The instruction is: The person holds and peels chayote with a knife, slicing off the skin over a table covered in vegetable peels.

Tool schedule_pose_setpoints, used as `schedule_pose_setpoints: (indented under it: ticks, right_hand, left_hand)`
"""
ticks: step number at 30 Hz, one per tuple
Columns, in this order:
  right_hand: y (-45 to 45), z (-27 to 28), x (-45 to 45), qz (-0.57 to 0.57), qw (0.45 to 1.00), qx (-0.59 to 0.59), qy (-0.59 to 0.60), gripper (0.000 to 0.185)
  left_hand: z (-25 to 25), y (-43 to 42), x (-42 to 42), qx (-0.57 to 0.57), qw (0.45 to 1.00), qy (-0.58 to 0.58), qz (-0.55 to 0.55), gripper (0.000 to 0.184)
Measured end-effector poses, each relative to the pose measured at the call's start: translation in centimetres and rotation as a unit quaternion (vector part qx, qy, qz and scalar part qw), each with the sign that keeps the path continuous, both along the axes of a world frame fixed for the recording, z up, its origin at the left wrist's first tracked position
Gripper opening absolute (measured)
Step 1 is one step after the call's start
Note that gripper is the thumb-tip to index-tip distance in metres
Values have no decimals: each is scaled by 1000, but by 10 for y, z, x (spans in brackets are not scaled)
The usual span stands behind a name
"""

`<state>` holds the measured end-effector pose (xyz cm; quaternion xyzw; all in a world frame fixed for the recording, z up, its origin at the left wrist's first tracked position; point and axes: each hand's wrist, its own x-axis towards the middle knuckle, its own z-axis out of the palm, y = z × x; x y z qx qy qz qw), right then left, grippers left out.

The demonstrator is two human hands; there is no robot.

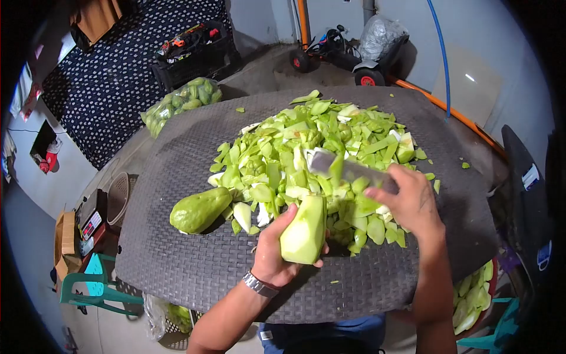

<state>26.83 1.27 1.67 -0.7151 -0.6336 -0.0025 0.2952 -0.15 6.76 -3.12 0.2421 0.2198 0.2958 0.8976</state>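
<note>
My left hand [272, 255], with a metal watch on its wrist, is wrapped round a mostly peeled chayote [303, 233], pale green with flat cut faces. In my right hand [411, 200] is a knife [365, 174], its blade blurred and pointing left above the peelings, with a strip of green peel against it. A large heap of chayote peelings [277, 141] covers the middle of the table under the knife. One whole unpeeled chayote [200, 211] lies left of the heap, not far from my left hand.
The dark woven-pattern table [171, 265] has curved edges. Beyond its far left edge sits a clear bag of chayotes [183, 101]. At lower right a container holds pale chayote pieces [474, 298]. A teal chair [97, 283] stands at left; a blue hose [442, 53] hangs behind.
</note>
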Motion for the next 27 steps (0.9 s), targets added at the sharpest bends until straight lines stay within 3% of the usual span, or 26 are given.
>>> schedule_pose_setpoints:
  ticks: [4, 8, 11, 13, 18, 21, 25, 27]
  right_hand:
    - [-2, 7, 2, -74, 988, -59, 124, 70]
    - [0, -13, -8, 66, 935, -125, 326, 69]
    - [-11, 3, -46, 111, 955, -128, 245, 68]
    - [-14, -10, -60, 161, 982, -16, 98, 61]
    - [-18, -18, -79, 175, 984, 14, 12, 75]
    - [-18, -15, -78, 158, 987, 23, -16, 74]
    - [-7, -17, -51, 90, 995, 25, -22, 72]
    - [0, -3, -32, 1, 991, -118, 64, 70]
  left_hand:
    - [2, -1, 3, -43, 999, -8, 21, 56]
    - [-6, 5, -3, -73, 996, -56, -2, 56]
    - [-11, 4, -1, -28, 999, -19, 28, 56]
    - [-13, -11, -2, 24, 994, 4, 104, 59]
    - [-25, -5, 6, 112, 981, 66, 147, 58]
    - [-25, -13, 13, 200, 943, 118, 236, 56]
    - [-6, -18, 10, 170, 952, 148, 208, 54]
    - [-4, -11, 8, 141, 969, 123, 163, 54]
